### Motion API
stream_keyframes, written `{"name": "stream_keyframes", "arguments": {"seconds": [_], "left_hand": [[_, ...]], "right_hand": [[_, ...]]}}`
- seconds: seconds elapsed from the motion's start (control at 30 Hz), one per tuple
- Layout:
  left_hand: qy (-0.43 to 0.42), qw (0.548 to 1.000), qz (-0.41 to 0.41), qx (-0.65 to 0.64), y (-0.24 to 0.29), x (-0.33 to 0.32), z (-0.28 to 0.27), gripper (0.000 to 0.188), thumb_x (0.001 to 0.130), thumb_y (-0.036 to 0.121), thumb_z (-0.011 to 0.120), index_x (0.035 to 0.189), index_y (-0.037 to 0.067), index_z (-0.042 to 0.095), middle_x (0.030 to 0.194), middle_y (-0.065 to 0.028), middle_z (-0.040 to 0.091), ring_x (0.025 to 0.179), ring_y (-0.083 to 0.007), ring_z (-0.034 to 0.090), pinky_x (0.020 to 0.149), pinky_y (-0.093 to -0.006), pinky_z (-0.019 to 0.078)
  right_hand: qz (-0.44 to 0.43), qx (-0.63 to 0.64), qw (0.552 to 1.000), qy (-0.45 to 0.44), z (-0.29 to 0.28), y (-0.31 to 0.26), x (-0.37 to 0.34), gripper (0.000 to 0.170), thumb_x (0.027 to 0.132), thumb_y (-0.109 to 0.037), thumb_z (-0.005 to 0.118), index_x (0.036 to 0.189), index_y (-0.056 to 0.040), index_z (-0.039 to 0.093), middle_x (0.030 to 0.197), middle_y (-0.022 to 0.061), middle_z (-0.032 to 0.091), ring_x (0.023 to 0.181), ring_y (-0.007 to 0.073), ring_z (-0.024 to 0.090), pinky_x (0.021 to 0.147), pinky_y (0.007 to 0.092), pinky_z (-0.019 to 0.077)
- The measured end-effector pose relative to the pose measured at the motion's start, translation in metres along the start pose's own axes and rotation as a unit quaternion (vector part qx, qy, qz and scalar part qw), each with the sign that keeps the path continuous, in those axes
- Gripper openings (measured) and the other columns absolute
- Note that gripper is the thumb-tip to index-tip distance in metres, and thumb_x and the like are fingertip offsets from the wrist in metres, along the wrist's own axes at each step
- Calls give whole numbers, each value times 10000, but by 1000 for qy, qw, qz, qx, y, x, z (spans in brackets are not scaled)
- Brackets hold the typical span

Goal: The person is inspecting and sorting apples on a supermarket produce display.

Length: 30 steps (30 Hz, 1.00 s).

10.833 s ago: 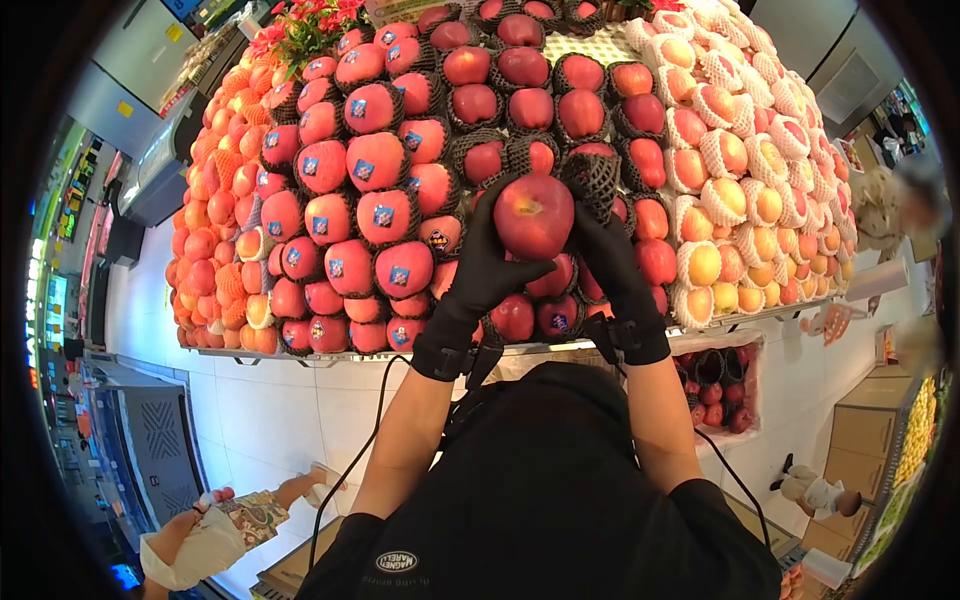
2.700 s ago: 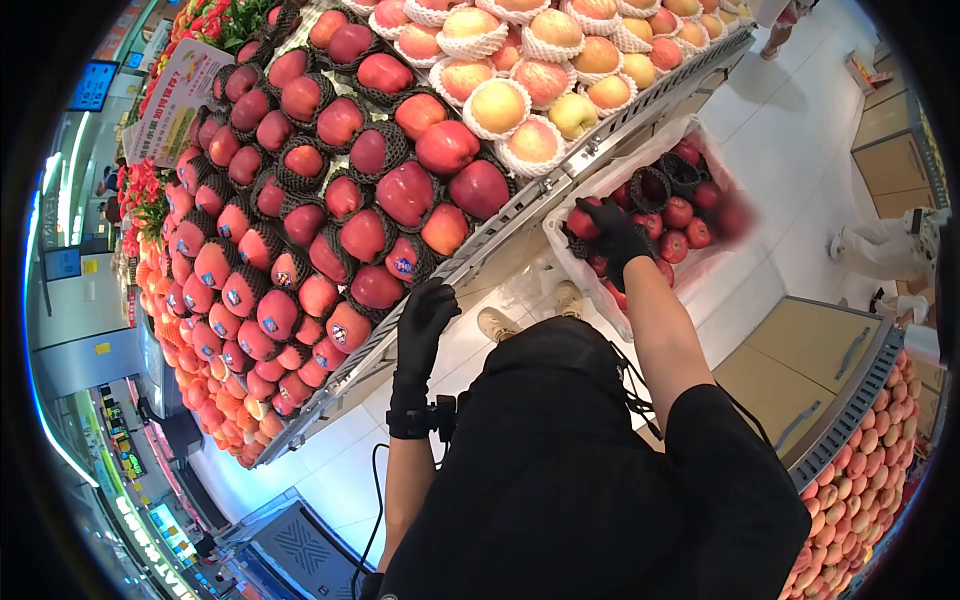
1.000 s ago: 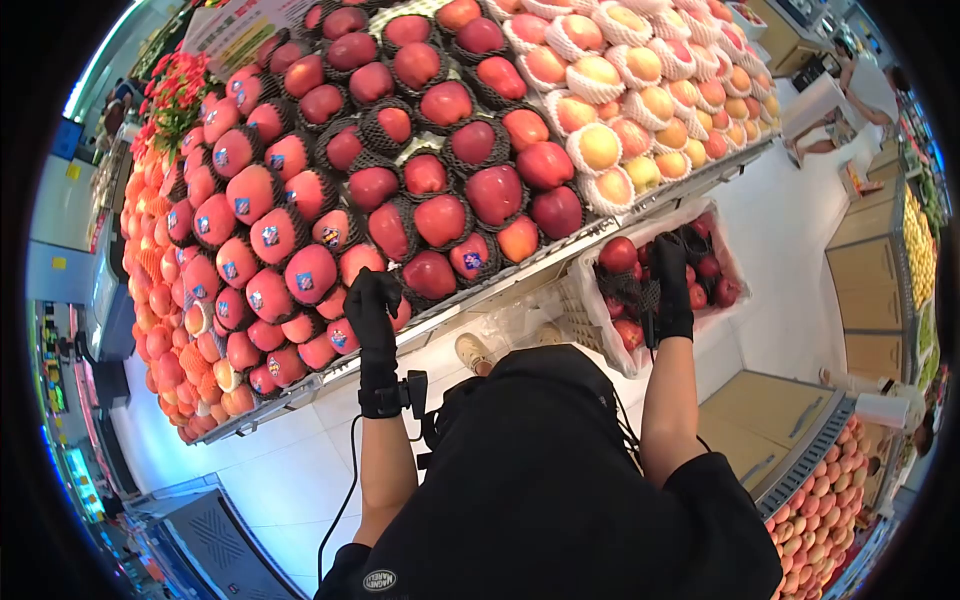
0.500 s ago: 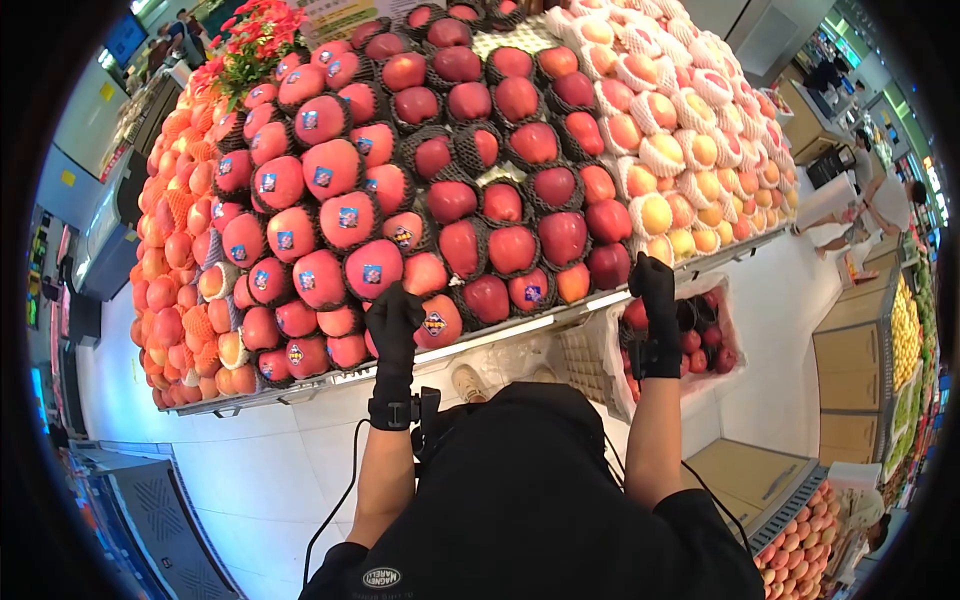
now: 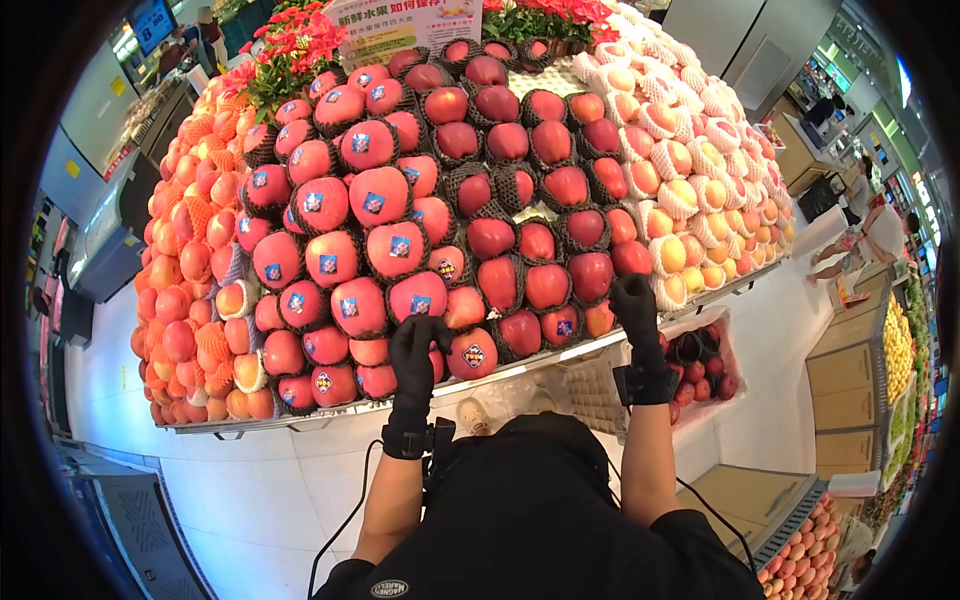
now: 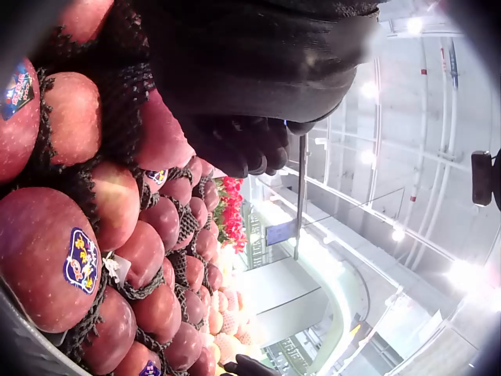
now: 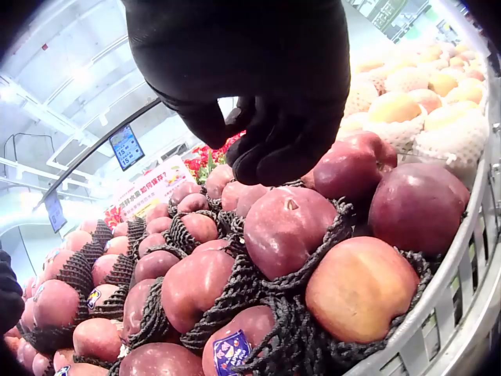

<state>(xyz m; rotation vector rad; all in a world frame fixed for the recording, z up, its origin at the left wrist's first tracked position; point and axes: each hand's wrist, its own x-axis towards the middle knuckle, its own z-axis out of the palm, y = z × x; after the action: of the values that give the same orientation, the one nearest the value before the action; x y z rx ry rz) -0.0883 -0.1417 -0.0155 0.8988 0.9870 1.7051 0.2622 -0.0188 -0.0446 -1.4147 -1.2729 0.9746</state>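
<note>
My black-gloved left hand hovers over the front of the apple display in the head view, fingers bent and nothing in them. Beside it is a red apple with a dark sticker. In the left wrist view, a stickered apple lies below the gloved hand. My right hand, also gloved, is above the display's front right, close to a dark red apple. Its fingers hang loosely curled and hold nothing in the right wrist view. Black foam nets wrap many of the apples.
Paler apples in white nets fill the right side; orange-netted fruit fills the left. A metal rim edges the display. Below it stands a lined crate of red apples. Red flowers and a sign stand behind.
Earlier both hands held a large red apple; later the right hand reached into the floor crate. It has since risen to the display. The head view has swung back to face the display.
</note>
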Motion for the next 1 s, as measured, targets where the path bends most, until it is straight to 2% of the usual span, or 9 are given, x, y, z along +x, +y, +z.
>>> {"name": "stream_keyframes", "arguments": {"seconds": [0.07,0.2,0.27,0.43,0.57,0.63,0.73,0.87,1.0], "left_hand": [[9,999,17,33,2,2,0,249,981,184,475,839,7,577,679,-52,584,596,-123,527,566,-267,428],[26,998,15,54,5,4,2,291,986,191,456,803,10,592,636,-41,576,570,-112,519,549,-265,420],[20,999,-2,28,3,5,4,276,992,189,474,832,2,599,658,-35,567,578,-104,499,566,-255,417],[38,998,-43,13,-10,11,15,302,998,228,483,847,2,615,628,-27,564,501,-87,495,454,-230,376],[73,997,-36,-10,-16,20,35,261,986,214,508,870,7,617,647,-28,576,526,-80,509,462,-220,381],[75,997,-26,-7,-19,24,43,242,983,207,512,879,15,615,663,-28,582,555,-75,519,479,-216,389],[94,994,-2,50,-16,29,57,206,979,212,518,904,39,599,723,-19,601,586,-49,481,504,-196,358],[119,990,-7,77,-18,32,73,210,976,237,520,884,62,592,728,-5,604,573,-36,462,495,-184,339],[158,985,-29,65,-27,32,91,219,976,224,514,866,53,598,728,-7,605,589,-49,501,501,-188,363]], "right_hand": [[-13,-23,1000,-16,3,-4,2,197,899,-192,632,790,-51,548,662,8,550,559,87,520,517,244,423],[61,13,997,-36,8,-14,8,296,906,-258,623,752,-6,623,653,31,594,578,97,548,554,255,434],[58,18,997,-52,11,-25,10,288,909,-252,622,772,1,629,658,31,598,579,99,548,554,252,434],[42,38,994,-95,17,-40,31,286,918,-251,610,782,0,628,670,26,601,591,82,543,562,242,443],[12,38,990,-137,15,-51,63,220,918,-205,574,813,-22,636,697,2,590,626,76,537,580,237,453],[4,62,987,-148,15,-57,76,143,876,-109,530,919,-21,635,740,2,590,664,80,543,594,232,454],[-43,88,978,-186,13,-40,100,261,808,-10,476,1031,-15,611,803,23,611,682,91,554,597,223,453],[-13,70,981,-181,11,-53,115,226,848,-2,506,1046,-16,613,831,49,627,690,95,575,551,228,475],[19,82,973,-213,4,-49,128,189,875,-42,533,1051,-28,601,826,32,627,667,92,566,592,225,462]]}}
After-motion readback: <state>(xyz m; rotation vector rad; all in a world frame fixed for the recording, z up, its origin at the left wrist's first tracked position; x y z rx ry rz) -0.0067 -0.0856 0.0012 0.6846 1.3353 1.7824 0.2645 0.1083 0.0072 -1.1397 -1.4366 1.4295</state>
